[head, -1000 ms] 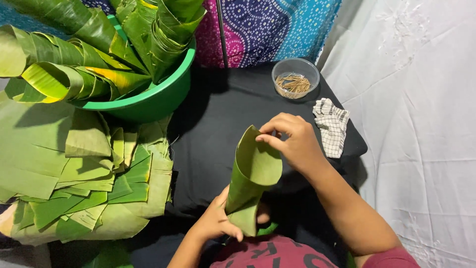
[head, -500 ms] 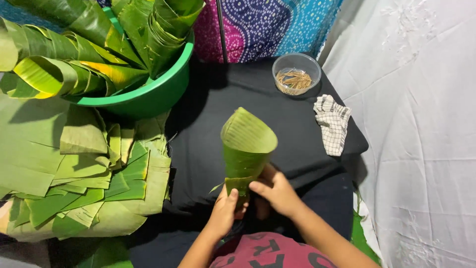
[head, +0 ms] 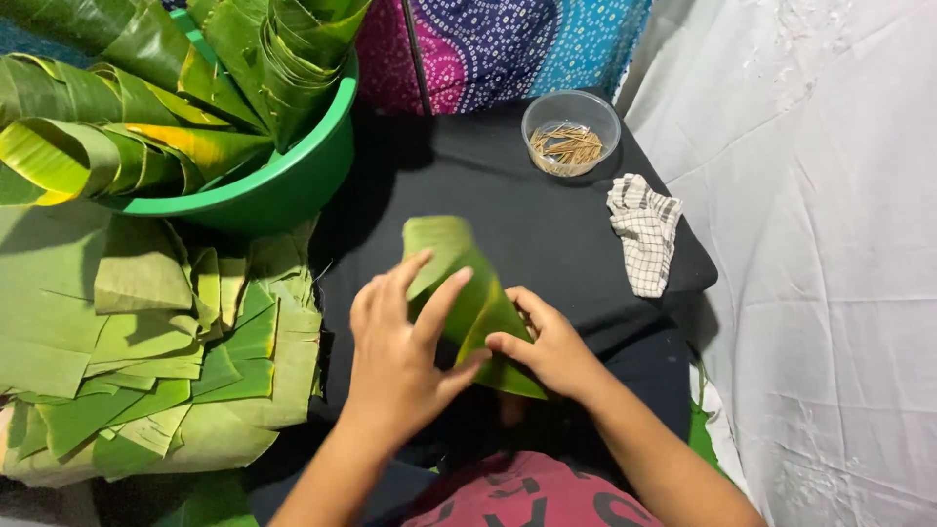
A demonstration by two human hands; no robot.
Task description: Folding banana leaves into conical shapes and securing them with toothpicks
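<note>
A green banana-leaf cone (head: 467, 293) lies tilted over the black table (head: 547, 234), its wide mouth pointing away from me. My left hand (head: 400, 356) covers its left side, fingers spread over the leaf. My right hand (head: 551, 346) pinches the leaf's lower right edge near the pointed end. Both hands grip the same cone.
A green plastic basin (head: 283, 185) full of rolled banana leaves stands at the upper left. A pile of cut leaf pieces (head: 146, 342) lies at the left. A clear bowl of small sticks (head: 571, 132) and a checked cloth (head: 644, 229) sit at the right. White fabric (head: 830, 244) hangs on the right.
The cone stood upright with both hands at its base; now it is tipped down flat. My left hand has moved up over the leaf and my right hand holds its lower edge.
</note>
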